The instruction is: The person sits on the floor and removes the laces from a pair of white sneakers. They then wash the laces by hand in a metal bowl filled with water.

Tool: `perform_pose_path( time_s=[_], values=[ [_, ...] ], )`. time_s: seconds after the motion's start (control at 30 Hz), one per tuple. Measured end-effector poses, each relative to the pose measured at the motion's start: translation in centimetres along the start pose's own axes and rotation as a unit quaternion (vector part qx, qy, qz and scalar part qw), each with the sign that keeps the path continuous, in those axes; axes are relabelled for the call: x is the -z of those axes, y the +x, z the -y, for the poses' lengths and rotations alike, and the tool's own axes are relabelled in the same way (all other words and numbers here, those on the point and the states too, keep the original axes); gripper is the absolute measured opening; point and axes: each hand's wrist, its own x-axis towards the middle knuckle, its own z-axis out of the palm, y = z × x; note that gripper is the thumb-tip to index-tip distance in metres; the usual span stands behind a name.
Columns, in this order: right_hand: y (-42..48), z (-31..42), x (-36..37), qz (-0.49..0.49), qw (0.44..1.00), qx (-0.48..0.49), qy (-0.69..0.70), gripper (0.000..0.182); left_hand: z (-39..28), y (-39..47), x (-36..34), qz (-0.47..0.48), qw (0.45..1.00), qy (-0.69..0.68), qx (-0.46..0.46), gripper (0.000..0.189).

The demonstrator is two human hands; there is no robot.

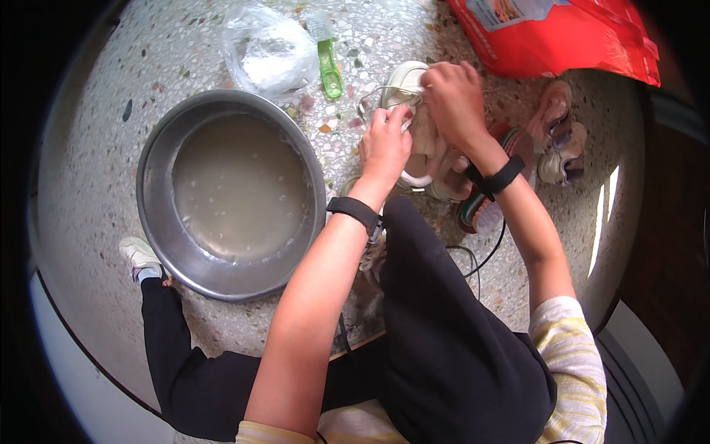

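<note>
A white sneaker with its laces loosened lies on the terrazzo floor in front of me, toe pointing away. My left hand grips it at the left side of the opening, thumb and fingers pinched together there. Over the right side of the laces is my right hand, slightly blurred, its fingers curled on a thin shoelace. The lace loops out on the left of the shoe. Both hands partly cover the shoe's middle and tongue.
A metal basin of cloudy water stands at left. Beyond it are a plastic bag of white powder and a green-handled brush. More shoes, a pink-bristled brush and a red bag lie at right.
</note>
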Motion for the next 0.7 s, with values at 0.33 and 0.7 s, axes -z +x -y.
perform_pose_path(
  time_s=[0.33, 0.7],
  values=[
    [-0.4, 1.2, 0.7, 0.034, 0.989, 0.141, 0.013, 0.012, -0.2, 0.0, 0.1, -0.003, 1.000, -0.005, 0.002, 0.033],
    [0.8, -6.4, -0.6, -0.147, 0.979, -0.120, 0.073, 0.014, -0.3, 0.0, 0.2, 0.002, 1.000, -0.023, 0.004, 0.031]
  ],
)
